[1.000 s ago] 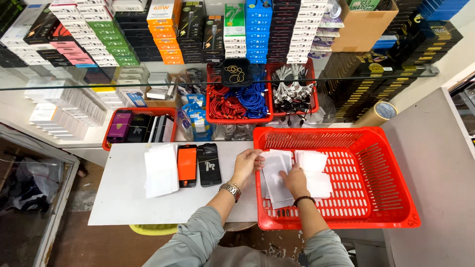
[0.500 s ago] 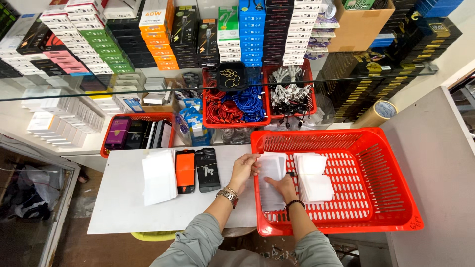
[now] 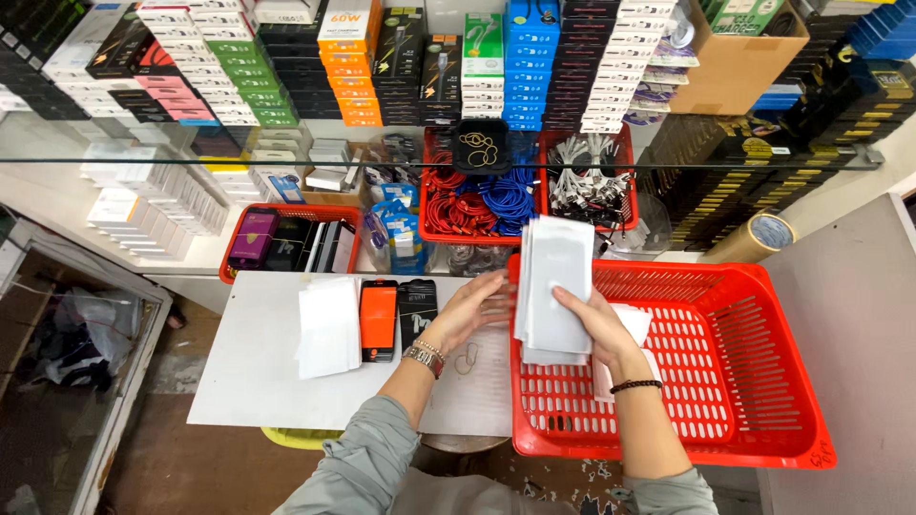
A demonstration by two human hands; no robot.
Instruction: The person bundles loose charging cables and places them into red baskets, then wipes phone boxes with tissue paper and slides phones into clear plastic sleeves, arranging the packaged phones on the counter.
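The stack of white sleeves (image 3: 553,286) is held upright above the left end of the red basket (image 3: 744,420), the right hand (image 3: 596,324) closed around its lower edge. Going from the left: a loose pile of white sheets (image 3: 329,324) lies on the white table (image 3: 248,381), then an orange pack (image 3: 379,319) and a black pack (image 3: 416,310) side by side. The left hand (image 3: 477,307) is next, fingers spread and loosely extended toward the stack, gripping nothing. More white sleeves (image 3: 630,329) lie in the basket behind the right hand.
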